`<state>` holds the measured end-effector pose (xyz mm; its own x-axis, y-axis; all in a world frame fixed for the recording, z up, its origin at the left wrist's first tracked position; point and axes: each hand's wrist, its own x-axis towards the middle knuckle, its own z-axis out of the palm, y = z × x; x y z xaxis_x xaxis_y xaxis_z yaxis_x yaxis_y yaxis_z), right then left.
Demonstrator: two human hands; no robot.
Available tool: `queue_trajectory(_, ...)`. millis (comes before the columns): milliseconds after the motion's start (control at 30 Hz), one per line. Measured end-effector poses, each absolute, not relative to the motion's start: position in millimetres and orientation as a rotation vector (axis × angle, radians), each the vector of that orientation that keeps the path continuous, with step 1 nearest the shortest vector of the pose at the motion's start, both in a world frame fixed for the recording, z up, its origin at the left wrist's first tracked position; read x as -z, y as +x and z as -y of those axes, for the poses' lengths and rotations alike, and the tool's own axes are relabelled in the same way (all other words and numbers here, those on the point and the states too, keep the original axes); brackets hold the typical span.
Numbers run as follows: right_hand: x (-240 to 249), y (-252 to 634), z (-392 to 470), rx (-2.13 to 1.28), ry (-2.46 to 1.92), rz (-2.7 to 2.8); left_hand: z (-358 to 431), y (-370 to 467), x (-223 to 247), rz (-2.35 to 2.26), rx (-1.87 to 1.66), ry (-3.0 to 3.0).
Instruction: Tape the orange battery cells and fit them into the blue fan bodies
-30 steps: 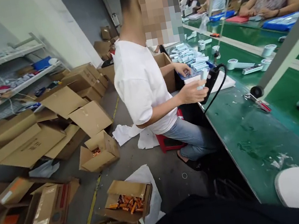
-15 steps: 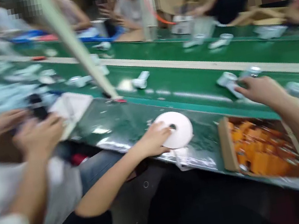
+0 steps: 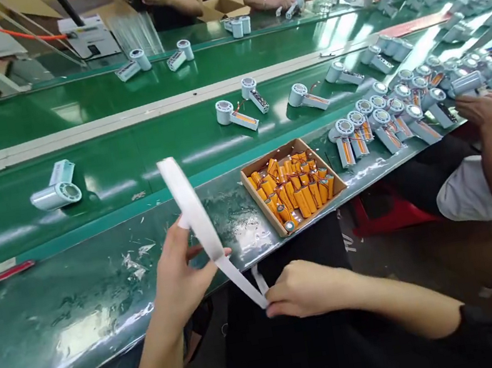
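My left hand (image 3: 180,271) holds a roll of white tape (image 3: 192,209) on edge above the bench. From the roll's lower end a white tape strip (image 3: 244,282) runs down to my right hand (image 3: 297,289), which pinches it over my lap. A short tail of the strip rises beside those fingers. Just beyond, at the bench edge, sits an open cardboard box (image 3: 263,205) filled with orange cylindrical battery cells (image 3: 298,194).
A green conveyor (image 3: 116,150) runs behind the bench, carrying scattered pale blue fan-like units (image 3: 57,193). Many similar units (image 3: 380,119) crowd the right, by a co-worker's hands (image 3: 485,110). Red-handled scissors (image 3: 0,276) lie at left. Other people sit across the belt.
The view has swung right. My left hand has lifted the tape roll off the bench. My right hand has left the units on the belt and now grips the tape's end.
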<state>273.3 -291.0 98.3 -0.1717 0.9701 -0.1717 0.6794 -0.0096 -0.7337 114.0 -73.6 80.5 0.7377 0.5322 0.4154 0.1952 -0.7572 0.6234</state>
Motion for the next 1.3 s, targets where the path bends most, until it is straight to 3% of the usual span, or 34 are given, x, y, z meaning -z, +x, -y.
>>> queue_trajectory(267,-150.7,376.1,296.0,-0.079,-2.058,2.192,93.1,106.7,-59.5,-0.461,-0.814,2.440)
queue_trajectory(433,-134.7,382.0,286.4,-0.187,-2.037,2.202,98.5,107.0,-56.4,-0.382,-0.902,2.601)
queue_trajectory(700,-178.9,388.4,306.4,-0.440,-1.554,1.228,100.1,97.3,-80.5,-0.425,-1.017,2.985)
queue_trajectory(900,-205.4,368.4,271.0,-0.440,-1.787,1.420,90.9,98.4,-106.1,-0.256,-0.937,3.203)
queue_trajectory(1100,-173.3,353.5,259.6,-0.391,-1.531,0.913,96.8,109.0,-122.2,-0.281,-1.087,3.144)
queue_trajectory(1200,-147.1,331.1,251.9,-0.321,-1.172,0.536,115.5,120.5,-110.3,-0.426,-1.171,3.090)
queue_trajectory(1300,-129.4,309.3,248.4,-0.293,-1.020,0.350,145.7,125.3,-89.3,-0.497,-1.029,2.995)
